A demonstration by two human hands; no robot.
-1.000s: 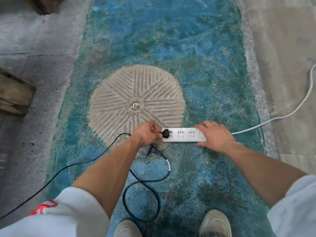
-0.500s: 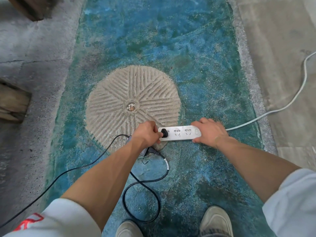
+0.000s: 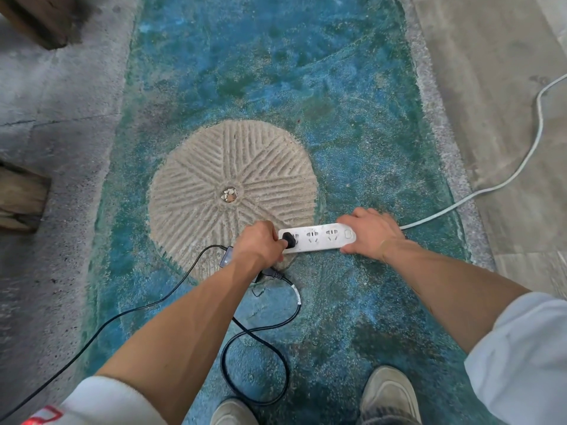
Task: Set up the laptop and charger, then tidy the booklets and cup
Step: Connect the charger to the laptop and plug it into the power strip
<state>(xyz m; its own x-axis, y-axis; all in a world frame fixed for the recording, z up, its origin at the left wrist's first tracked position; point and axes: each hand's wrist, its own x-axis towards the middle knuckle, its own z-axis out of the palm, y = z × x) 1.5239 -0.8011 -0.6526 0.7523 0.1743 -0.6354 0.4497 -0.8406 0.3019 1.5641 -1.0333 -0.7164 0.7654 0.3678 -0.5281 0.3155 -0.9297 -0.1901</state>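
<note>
A white power strip [image 3: 317, 237] lies on the blue-green floor beside a round grooved stone. My left hand [image 3: 259, 244] grips the charger's black plug [image 3: 289, 240], which sits in the strip's leftmost socket. My right hand [image 3: 372, 233] clamps the strip's right end, fingers over its far edge and thumb on the near edge. The charger's dark adapter brick [image 3: 226, 259] peeks out behind my left wrist. Its black cable [image 3: 254, 335] loops on the floor near my feet and trails off to the lower left. Laptop, booklets and cup are out of view.
The strip's white cord [image 3: 509, 182] snakes away to the right across grey paving. The round millstone [image 3: 233, 191] is set into the floor ahead. Wooden pieces [image 3: 18, 197] lie at the left edge. My two shoes [image 3: 389, 394] stand at the bottom.
My left hand has pushed the black plug further into the leftmost socket. My right hand has shifted its hold to the strip's right end. The view has tilted slightly.
</note>
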